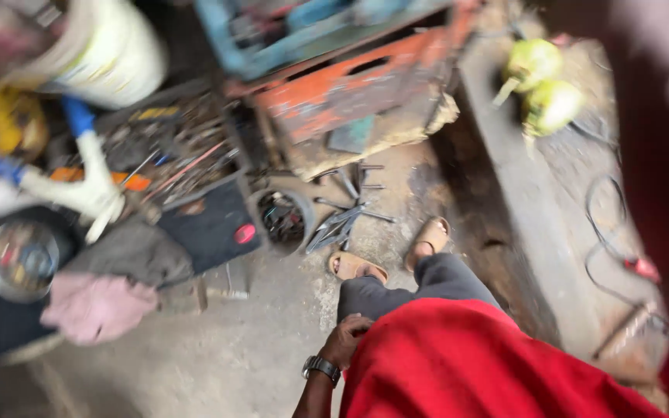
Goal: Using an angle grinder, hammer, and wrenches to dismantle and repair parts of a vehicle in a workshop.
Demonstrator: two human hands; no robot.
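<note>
My left hand (pixel 347 339), with a dark wristwatch (pixel 321 367) on the wrist, rests against my grey trouser leg (pixel 396 290) just above my red shirt (pixel 466 364). Its fingers curl onto the cloth and are partly hidden; I see nothing in it. My right hand is out of view. Both feet in tan sandals (pixel 356 266) stand on the concrete floor. Just ahead of them lie several loose wrenches (pixel 342 220). The whole picture is motion-blurred.
A round tin of small metal parts (pixel 284 219) sits beside the wrenches. An orange and blue metal frame (pixel 334 77) stands behind. Left: a white bucket (pixel 110 54), white pipe (pixel 87 186), pink cloth (pixel 98 306). Right: two green coconuts (pixel 540 81), black cable (pixel 605 232).
</note>
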